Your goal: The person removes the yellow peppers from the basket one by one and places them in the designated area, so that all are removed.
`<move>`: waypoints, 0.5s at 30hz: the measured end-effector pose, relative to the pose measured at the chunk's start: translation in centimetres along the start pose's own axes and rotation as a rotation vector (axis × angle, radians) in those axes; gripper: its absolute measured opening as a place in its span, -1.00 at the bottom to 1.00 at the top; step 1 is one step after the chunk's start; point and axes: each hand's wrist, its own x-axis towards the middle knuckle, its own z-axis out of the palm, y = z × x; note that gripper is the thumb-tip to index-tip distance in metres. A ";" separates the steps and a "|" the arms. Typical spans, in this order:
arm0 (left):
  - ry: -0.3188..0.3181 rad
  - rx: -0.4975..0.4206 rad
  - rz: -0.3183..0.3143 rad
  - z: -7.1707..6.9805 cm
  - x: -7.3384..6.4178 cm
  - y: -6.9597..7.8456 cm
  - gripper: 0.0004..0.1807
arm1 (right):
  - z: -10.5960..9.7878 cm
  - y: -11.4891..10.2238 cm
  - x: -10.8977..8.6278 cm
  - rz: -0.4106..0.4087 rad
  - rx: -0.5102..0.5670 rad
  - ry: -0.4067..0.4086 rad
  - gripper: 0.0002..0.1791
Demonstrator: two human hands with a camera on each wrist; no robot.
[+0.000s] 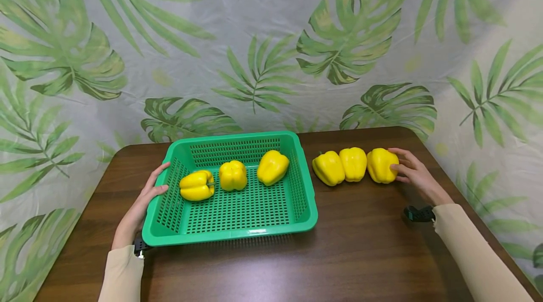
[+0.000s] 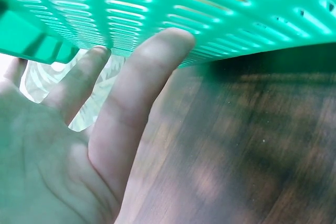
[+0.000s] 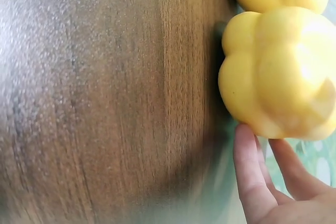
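Observation:
A green slotted plastic basket [image 1: 237,219] stands on the table with three yellow bell peppers inside: a left one [image 1: 197,185] lying on its side, a middle one [image 1: 233,175] and a right one [image 1: 273,167]. My left hand [image 1: 146,198] rests at the basket's left side, its thumb [image 2: 142,87] and fingers extended against the slotted wall. To the right of the basket, three more yellow bell peppers sit in a row: one [image 1: 328,168], another [image 1: 353,164] and the rightmost [image 1: 382,165]. Fingertips of my right hand [image 1: 413,172] touch the rightmost pepper's outer side, fingers fairly straight.
The dark brown wooden table [image 1: 352,240] extends in front of the basket and the pepper row. Behind it hangs a pale cloth [image 1: 263,19] printed with green leaves. Dark straps circle both wrists, with a black device [image 1: 417,214] on the right one.

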 end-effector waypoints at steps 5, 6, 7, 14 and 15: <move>-0.002 0.000 -0.001 0.0 0.0 0.0 -0.39 | -0.3 0.1 0.0 -0.047 0.028 0.035 -0.46; -0.003 0.001 0.000 0.0 0.0 0.0 -0.39 | -0.3 0.1 0.0 -0.057 0.046 0.044 -0.48; -0.004 0.001 0.002 0.1 0.0 0.0 -0.39 | -0.4 0.0 0.0 -0.069 0.061 0.052 -0.50; -0.034 -0.039 0.025 0.1 0.0 0.2 -0.39 | -0.7 -0.7 -0.3 -0.152 0.166 0.096 -0.58; -0.035 -0.041 0.026 0.2 0.0 0.2 -0.39 | -0.7 -0.9 -0.4 -0.170 0.197 0.101 -0.58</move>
